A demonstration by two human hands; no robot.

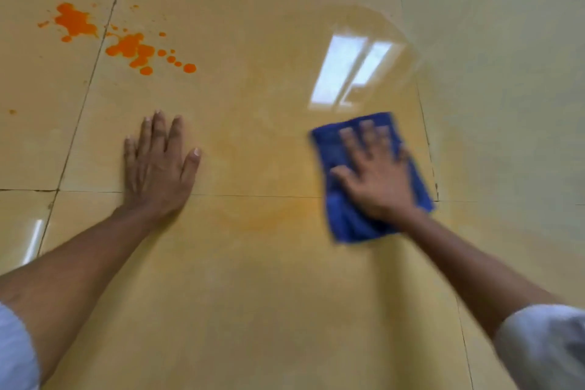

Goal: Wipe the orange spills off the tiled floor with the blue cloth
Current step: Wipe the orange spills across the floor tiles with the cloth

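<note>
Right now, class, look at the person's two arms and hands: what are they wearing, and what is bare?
Both hands are bare: no gloves, rings or watch show on the left hand or the right hand. Both forearms are uncovered. At each lower corner a pale, light grey-white sleeve is pushed up towards the elbow; the right sleeve looks creased.

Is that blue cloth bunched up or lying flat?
Flat: the blue cloth is spread on the tile, pressed under the right hand.

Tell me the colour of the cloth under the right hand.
Blue: the cloth is a plain solid blue, seen in the head view, the only one.
</note>
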